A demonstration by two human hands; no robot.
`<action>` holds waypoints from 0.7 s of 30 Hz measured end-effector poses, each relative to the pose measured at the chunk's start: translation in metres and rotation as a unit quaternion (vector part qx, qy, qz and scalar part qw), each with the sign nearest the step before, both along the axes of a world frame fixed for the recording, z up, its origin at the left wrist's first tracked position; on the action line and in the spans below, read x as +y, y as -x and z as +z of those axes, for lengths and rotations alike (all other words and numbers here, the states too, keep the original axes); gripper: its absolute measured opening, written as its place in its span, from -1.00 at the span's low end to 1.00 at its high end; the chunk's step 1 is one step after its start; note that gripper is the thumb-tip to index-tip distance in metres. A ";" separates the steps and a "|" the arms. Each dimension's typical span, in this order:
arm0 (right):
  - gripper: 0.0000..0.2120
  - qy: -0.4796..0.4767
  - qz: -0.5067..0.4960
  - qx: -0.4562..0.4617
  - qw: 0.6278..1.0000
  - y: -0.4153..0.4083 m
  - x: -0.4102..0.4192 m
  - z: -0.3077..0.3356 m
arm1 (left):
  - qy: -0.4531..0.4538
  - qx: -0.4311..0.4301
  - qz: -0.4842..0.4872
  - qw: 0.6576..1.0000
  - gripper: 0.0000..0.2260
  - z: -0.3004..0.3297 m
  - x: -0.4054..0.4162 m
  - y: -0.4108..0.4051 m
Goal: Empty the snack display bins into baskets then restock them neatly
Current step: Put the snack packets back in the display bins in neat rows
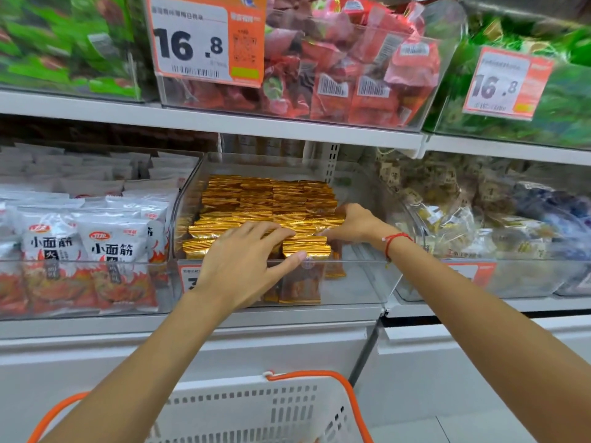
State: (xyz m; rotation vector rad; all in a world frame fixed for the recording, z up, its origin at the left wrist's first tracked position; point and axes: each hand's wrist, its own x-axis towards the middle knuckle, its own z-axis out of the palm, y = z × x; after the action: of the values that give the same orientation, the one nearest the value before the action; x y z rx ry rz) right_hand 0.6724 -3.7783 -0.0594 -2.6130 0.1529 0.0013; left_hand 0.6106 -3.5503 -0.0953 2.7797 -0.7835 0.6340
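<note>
Both hands reach into a clear bin [358,282] on the middle shelf [287,318]. The left hand [243,266] lies flat with straight fingers [275,233] on the front gold packets [271,199]. The right hand [355,225] curls around packets at the stack's right side. A white basket [256,410] with orange handles sits below.

Shop, snack aisle; white shelves [224,123] hold clear bins [351,282] of packeted snacks [271,199]; price tags [204,39]; shopping basket [256,407] below
</note>
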 end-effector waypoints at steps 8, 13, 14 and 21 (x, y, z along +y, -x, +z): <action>-0.30 -0.010 0.002 -0.028 1.000 0.003 -0.007 -0.001 | 0.001 0.002 0.005 1.000 -0.31 0.003 -0.002 0.002; -0.35 0.255 0.044 -0.091 0.962 0.011 -0.003 0.002 | -0.001 0.002 0.000 1.000 -0.31 0.002 0.000 0.003; -0.33 0.292 0.048 -0.122 0.947 0.013 -0.004 0.005 | -0.002 0.006 -0.001 1.000 -0.30 0.003 0.000 0.004; -0.44 0.200 0.084 -0.130 0.968 0.030 -0.009 0.026 | 0.005 0.013 0.000 1.000 -0.28 0.004 0.000 0.004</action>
State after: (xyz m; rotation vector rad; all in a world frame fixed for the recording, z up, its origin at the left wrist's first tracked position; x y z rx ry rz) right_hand 0.6427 -3.7868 -0.0334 -2.9856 -0.1794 -0.3443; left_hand 0.6064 -3.5505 -0.0916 2.7718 -0.7738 0.5987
